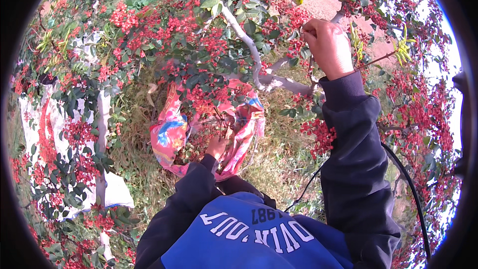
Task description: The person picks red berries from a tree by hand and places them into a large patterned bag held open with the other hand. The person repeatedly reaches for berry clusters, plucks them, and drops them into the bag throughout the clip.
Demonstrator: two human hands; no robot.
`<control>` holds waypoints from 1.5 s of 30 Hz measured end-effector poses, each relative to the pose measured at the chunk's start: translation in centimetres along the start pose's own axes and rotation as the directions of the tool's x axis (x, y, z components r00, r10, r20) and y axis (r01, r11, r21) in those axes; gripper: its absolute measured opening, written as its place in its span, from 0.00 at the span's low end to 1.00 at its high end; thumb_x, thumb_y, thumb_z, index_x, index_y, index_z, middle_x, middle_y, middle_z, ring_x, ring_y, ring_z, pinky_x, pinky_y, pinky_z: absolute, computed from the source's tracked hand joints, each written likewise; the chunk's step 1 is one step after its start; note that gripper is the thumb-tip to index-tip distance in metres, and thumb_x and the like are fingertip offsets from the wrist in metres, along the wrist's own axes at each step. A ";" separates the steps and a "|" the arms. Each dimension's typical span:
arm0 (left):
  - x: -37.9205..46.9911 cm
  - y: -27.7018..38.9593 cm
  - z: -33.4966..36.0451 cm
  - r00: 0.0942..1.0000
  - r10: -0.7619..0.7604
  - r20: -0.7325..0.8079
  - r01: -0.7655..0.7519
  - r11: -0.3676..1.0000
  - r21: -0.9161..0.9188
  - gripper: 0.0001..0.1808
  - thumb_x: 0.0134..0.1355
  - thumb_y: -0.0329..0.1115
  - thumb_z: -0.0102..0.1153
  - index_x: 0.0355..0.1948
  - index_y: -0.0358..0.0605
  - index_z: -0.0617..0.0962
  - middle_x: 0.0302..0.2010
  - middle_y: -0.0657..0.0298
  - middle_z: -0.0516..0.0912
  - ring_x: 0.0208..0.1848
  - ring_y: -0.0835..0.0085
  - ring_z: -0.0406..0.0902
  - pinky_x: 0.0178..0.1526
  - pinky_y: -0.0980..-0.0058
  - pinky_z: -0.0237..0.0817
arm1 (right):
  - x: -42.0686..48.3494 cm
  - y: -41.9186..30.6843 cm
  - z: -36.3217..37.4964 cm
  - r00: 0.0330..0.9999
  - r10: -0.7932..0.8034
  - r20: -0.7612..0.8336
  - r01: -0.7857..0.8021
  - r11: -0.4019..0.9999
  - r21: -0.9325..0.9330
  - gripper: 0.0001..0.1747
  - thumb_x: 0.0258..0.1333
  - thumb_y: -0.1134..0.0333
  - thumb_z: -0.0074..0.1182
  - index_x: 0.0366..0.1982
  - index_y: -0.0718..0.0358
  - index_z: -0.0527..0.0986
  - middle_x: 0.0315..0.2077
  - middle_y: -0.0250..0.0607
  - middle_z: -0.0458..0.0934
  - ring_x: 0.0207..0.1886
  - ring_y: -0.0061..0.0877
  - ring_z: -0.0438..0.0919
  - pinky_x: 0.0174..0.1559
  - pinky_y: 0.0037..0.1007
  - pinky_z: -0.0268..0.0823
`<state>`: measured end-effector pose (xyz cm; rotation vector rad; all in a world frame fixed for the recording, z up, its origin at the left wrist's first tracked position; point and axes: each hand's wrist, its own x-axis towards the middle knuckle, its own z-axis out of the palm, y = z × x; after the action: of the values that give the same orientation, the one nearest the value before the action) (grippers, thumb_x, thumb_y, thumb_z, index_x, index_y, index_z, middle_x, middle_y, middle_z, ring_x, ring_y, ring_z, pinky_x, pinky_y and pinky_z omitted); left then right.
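Observation:
My right hand [329, 46] is raised at the upper right, its fingers closed around something at a cluster of red berries [297, 15] on a leafy branch; what exactly it grips is hidden. Lower down, my left hand [217, 147] reaches over a pink patterned cloth bag [239, 157] with a wide mouth, near the heap of picked red berry clusters [196, 140] inside. Whether the left fingers hold anything is too small to tell. Another berry cluster [204, 101] hangs on twigs over the bag's far side.
A thick grey branch [246, 41] crosses above the bag. White sheeting [115, 190] with red berries on it lies at the left behind a pale trunk [104, 116]. A black cable [410, 186] runs beside my right sleeve. Berry-laden branches surround me over dry grass [276, 160].

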<state>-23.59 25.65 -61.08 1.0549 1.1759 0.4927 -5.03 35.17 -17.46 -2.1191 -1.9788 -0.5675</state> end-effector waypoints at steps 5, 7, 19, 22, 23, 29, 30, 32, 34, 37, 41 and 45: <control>1.2 -2.1 0.2 0.997 0.019 0.074 -0.018 1.000 -0.016 0.17 0.47 0.41 0.56 0.18 0.35 0.71 0.16 0.52 0.74 0.21 0.64 0.72 0.26 0.67 0.60 | -0.9 0.9 0.1 0.998 0.058 0.005 -0.058 0.984 0.171 0.06 0.41 0.73 0.51 0.26 0.67 0.73 0.23 0.45 0.75 0.29 0.34 0.76 0.33 0.30 0.66; 1.3 -2.6 0.2 0.998 0.027 0.064 -0.024 0.999 -0.040 0.16 0.47 0.41 0.55 0.18 0.36 0.72 0.17 0.53 0.74 0.21 0.64 0.72 0.26 0.67 0.60 | -1.1 1.0 0.3 0.998 0.068 0.013 -0.069 0.968 0.242 0.06 0.40 0.72 0.51 0.25 0.65 0.72 0.24 0.46 0.74 0.31 0.38 0.74 0.35 0.35 0.65; -0.9 0.5 -0.4 0.993 -0.076 0.089 0.093 0.973 -0.213 0.13 0.47 0.38 0.55 0.17 0.39 0.71 0.13 0.63 0.71 0.15 0.75 0.65 0.22 0.71 0.57 | -1.2 0.9 0.6 0.995 0.087 -0.043 -0.085 0.995 0.054 0.08 0.42 0.67 0.53 0.26 0.64 0.73 0.22 0.42 0.74 0.30 0.34 0.74 0.32 0.32 0.65; -1.0 0.8 -0.5 0.989 -0.111 0.096 0.131 0.964 -0.231 0.15 0.46 0.39 0.56 0.16 0.38 0.70 0.14 0.62 0.71 0.16 0.74 0.67 0.23 0.70 0.58 | -1.2 0.8 0.8 0.995 0.079 -0.067 -0.078 0.997 0.011 0.09 0.43 0.64 0.52 0.23 0.63 0.72 0.21 0.43 0.74 0.29 0.36 0.74 0.32 0.33 0.65; -0.8 0.6 -0.5 0.994 -0.080 0.074 0.092 0.981 -0.172 0.15 0.46 0.40 0.56 0.16 0.38 0.70 0.14 0.61 0.71 0.17 0.73 0.67 0.23 0.70 0.58 | -1.2 0.8 0.9 0.994 0.073 -0.082 -0.071 0.997 0.024 0.09 0.44 0.63 0.52 0.21 0.63 0.71 0.20 0.44 0.73 0.28 0.37 0.74 0.31 0.34 0.65; 0.5 -1.6 -0.3 0.999 -0.033 0.024 0.034 0.999 -0.040 0.16 0.45 0.41 0.57 0.16 0.38 0.70 0.14 0.58 0.72 0.19 0.70 0.68 0.25 0.69 0.58 | -0.9 1.2 1.2 0.993 0.012 -0.120 -0.011 1.000 0.010 0.09 0.42 0.65 0.51 0.22 0.63 0.70 0.21 0.44 0.74 0.28 0.38 0.74 0.30 0.35 0.66; 0.5 -1.7 -0.3 0.999 -0.029 0.022 0.030 0.999 -0.042 0.16 0.45 0.41 0.57 0.16 0.37 0.70 0.14 0.58 0.72 0.19 0.69 0.68 0.25 0.68 0.58 | -0.9 1.2 1.1 0.994 0.042 -0.100 -0.040 0.999 0.027 0.09 0.41 0.65 0.52 0.22 0.63 0.69 0.22 0.44 0.74 0.28 0.38 0.74 0.30 0.35 0.66; 0.5 -1.7 -0.3 0.999 -0.027 0.028 0.028 0.998 -0.052 0.16 0.45 0.41 0.56 0.17 0.37 0.70 0.14 0.58 0.72 0.19 0.69 0.69 0.25 0.69 0.58 | -1.0 1.2 1.0 0.995 0.091 -0.040 -0.091 0.996 0.000 0.10 0.41 0.65 0.53 0.26 0.62 0.71 0.23 0.41 0.74 0.30 0.36 0.74 0.32 0.34 0.65; 0.3 -1.3 -0.3 0.998 -0.054 0.034 0.056 0.996 -0.063 0.15 0.46 0.40 0.56 0.17 0.37 0.71 0.14 0.59 0.72 0.19 0.70 0.69 0.25 0.69 0.58 | -1.2 1.1 0.8 0.992 0.127 0.006 -0.126 0.991 -0.046 0.11 0.40 0.64 0.54 0.29 0.61 0.72 0.24 0.39 0.74 0.31 0.34 0.74 0.33 0.33 0.65; -0.1 -0.7 -0.4 0.996 -0.079 0.047 0.083 0.992 -0.094 0.15 0.46 0.40 0.56 0.17 0.38 0.71 0.14 0.60 0.72 0.19 0.71 0.69 0.25 0.70 0.59 | -1.2 0.9 0.6 0.991 0.135 0.023 -0.132 0.987 -0.088 0.12 0.39 0.63 0.54 0.30 0.59 0.72 0.24 0.38 0.74 0.30 0.33 0.75 0.33 0.33 0.65; -0.3 -0.4 -0.4 0.993 -0.094 0.072 0.102 0.989 -0.104 0.14 0.47 0.40 0.57 0.18 0.39 0.72 0.14 0.61 0.73 0.18 0.73 0.69 0.24 0.72 0.59 | -1.2 0.8 0.8 0.990 0.138 -0.010 -0.138 0.990 -0.023 0.12 0.39 0.64 0.54 0.31 0.57 0.73 0.23 0.37 0.74 0.30 0.32 0.75 0.32 0.32 0.66; -0.4 -0.4 -0.5 0.997 -0.070 0.041 0.072 0.996 -0.048 0.14 0.46 0.40 0.57 0.18 0.40 0.72 0.14 0.61 0.73 0.18 0.73 0.69 0.23 0.72 0.59 | -1.2 1.0 1.2 0.991 0.130 -0.030 -0.130 0.991 0.005 0.10 0.39 0.65 0.53 0.29 0.58 0.74 0.23 0.37 0.75 0.28 0.33 0.75 0.32 0.32 0.66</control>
<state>-24.23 25.32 -61.17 0.9732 1.1567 0.4414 -3.94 34.49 -18.89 -2.2044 -1.8078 -0.5699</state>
